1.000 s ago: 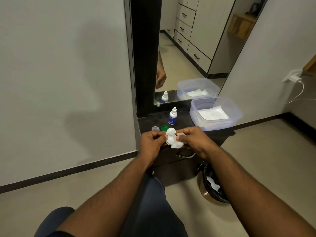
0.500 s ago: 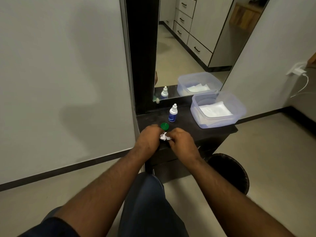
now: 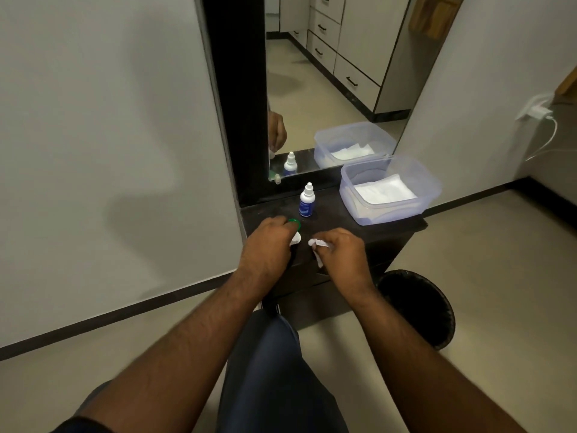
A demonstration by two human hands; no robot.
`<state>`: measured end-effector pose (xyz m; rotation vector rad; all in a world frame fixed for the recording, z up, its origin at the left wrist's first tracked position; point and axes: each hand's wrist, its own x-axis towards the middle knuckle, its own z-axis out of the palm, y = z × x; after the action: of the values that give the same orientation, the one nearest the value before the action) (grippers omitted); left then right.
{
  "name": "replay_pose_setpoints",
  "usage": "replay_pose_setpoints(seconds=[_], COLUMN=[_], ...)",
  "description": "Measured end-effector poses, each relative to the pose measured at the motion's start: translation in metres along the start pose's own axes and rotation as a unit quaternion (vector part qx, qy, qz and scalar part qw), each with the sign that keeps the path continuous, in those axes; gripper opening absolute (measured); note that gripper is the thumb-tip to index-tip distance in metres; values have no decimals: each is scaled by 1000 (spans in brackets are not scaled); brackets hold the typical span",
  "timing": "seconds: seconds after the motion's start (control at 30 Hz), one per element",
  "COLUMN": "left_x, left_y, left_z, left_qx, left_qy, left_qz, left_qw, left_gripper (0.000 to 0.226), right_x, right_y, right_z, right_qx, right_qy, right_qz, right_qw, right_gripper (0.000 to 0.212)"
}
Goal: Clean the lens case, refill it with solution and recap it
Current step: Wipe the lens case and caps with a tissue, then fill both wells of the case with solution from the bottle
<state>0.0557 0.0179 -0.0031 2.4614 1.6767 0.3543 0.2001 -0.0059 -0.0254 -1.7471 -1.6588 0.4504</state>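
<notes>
Hands now apart: left hand [image 3: 271, 242] at green cap [image 3: 295, 223], right hand [image 3: 342, 254] with tissue [image 3: 318, 245].

translucent plastic tub [image 3: 431, 195], glossy mirror [image 3: 337, 73], matt countertop [image 3: 331, 214].

The setting is appearing to be a room in a home, at a dressing unit. A tall mirror [image 3: 327, 82] is standing at the rear edge of a dark cabinet top [image 3: 337, 220] and is reflecting drawer fronts with dark handles. A lined waste bin [image 3: 418, 307] is sitting on the beige floor beside the cabinet. A charger [image 3: 535, 110] is hanging from a wall socket.
</notes>
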Motion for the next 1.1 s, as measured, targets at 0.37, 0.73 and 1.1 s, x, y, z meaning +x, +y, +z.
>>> replay_pose_setpoints(seconds=[0.37, 0.73, 1.1], left_x=[40, 65, 62], left_y=[102, 116, 108], left_z=[35, 56, 57], left_qx=[-67, 42, 30], left_qy=[-85, -143, -92], left_qz=[97, 76, 88], left_qw=[989, 986, 991], left_gripper=[22, 23, 23], right_x=[-15, -15, -11], right_y=[97, 217, 174], right_z=[-70, -118, -95], right_qx=[-64, -108, -76], right_qy=[36, -45, 1], right_qz=[102, 231, 164], right_qw=[992, 966, 984], right_gripper=[14, 36, 26])
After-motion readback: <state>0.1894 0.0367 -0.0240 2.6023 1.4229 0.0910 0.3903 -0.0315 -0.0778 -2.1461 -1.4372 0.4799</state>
